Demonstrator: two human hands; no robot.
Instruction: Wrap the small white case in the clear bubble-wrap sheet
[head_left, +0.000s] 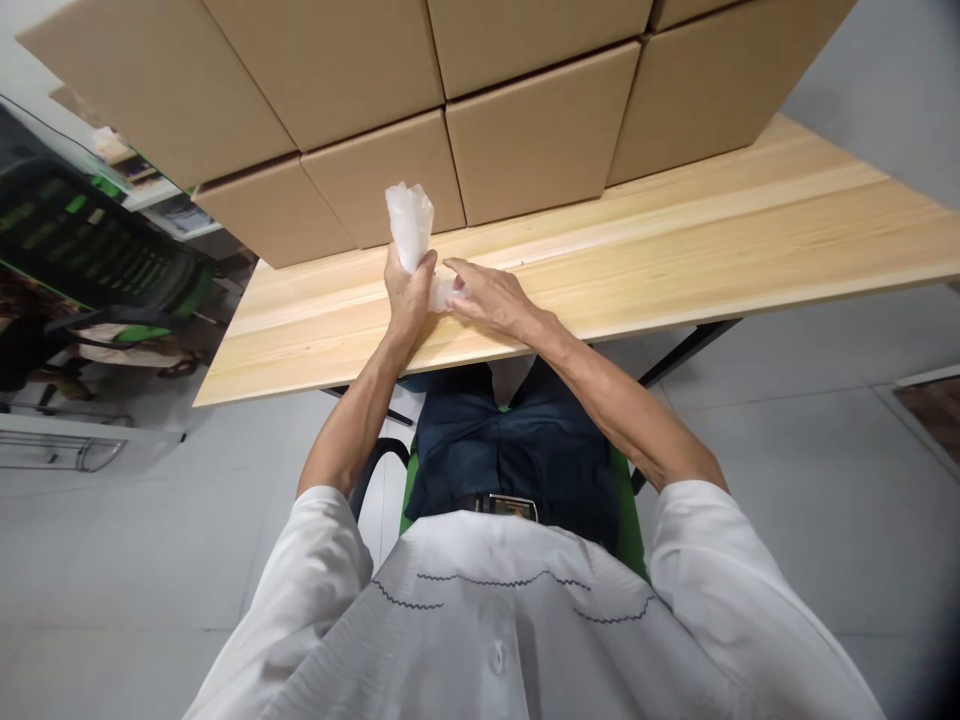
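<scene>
A crumpled white plastic bag (411,222), thin and slightly see-through, stands up out of my left hand (407,290). The fingers of that hand are wrapped round its middle, just above the wooden table (637,270). Close beside it, my right hand (495,300) has its fingertips bent onto a pale, see-through part (444,293) that sticks out between the two hands. This part seems to belong to the same bag, though my fingers hide where they join. Whether anything lies inside the bag cannot be made out.
Cardboard boxes (540,140), stacked in rows, stand along the table's far side. A green and black chair (105,250) is at the left, with part of a seated person (37,350) near it. I sit on a green chair (628,510) at the table's front edge.
</scene>
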